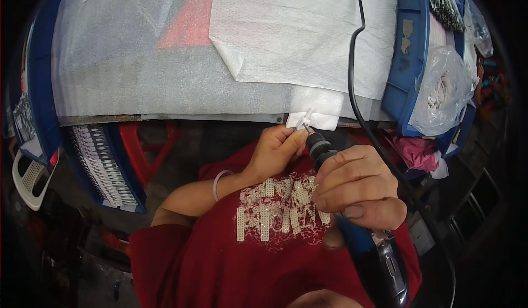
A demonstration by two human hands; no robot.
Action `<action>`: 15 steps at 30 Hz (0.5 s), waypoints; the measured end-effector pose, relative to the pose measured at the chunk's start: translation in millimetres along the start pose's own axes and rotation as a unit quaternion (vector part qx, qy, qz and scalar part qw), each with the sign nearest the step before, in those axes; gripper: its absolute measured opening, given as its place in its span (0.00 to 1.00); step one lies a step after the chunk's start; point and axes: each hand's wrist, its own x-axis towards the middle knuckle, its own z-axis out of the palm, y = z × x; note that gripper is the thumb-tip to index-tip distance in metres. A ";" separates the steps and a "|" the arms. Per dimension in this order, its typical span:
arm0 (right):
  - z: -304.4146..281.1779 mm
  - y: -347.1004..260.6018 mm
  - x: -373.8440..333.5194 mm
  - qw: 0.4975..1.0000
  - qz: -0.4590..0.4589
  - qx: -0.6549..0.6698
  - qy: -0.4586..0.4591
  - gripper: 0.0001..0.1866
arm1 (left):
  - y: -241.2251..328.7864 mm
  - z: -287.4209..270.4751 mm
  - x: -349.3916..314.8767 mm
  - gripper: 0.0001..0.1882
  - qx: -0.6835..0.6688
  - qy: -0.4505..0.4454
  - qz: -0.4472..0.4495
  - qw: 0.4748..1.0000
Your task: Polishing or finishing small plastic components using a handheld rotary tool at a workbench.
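Note:
My right hand [360, 184] is wrapped round a blue-and-black rotary tool [357, 242] with a chuck and a thin bit. Its tip points up and left to the table's front edge. There my left hand [279, 149] pinches a small pale, shiny piece [306, 120], too small to name, against a white pad [316, 100] that hangs over the edge. The bit meets or nearly meets this piece; I cannot tell which. A pale bangle [216, 186] circles my left wrist.
A white woven sheet [297, 33] covers much of the table. A black cord [352, 69] runs down its right side. Blue bins stand right [407, 60] and left [44, 71]; another blue tray [124, 168] holds rows of metal pieces. Below are a red stool [144, 154] and pink cloth [410, 151].

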 end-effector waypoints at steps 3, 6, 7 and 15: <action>-3.9 0.1 -1.4 0.999 -0.002 -0.033 -0.040 0.23 | 6.1 0.0 -1.4 0.19 -0.017 0.002 -0.019 1.000; -9.6 -3.2 -6.8 0.998 -0.005 -0.043 -0.040 0.25 | 11.0 0.5 -1.0 0.19 0.001 -0.008 -0.029 1.000; -9.2 -6.1 -5.9 0.997 0.009 -0.065 -0.033 0.27 | 11.7 0.8 -0.7 0.18 -0.007 -0.014 -0.028 0.999; -14.2 -9.0 -14.2 0.998 -0.002 -0.053 -0.031 0.28 | 17.3 6.0 -2.8 0.13 -0.047 -0.015 -0.052 0.997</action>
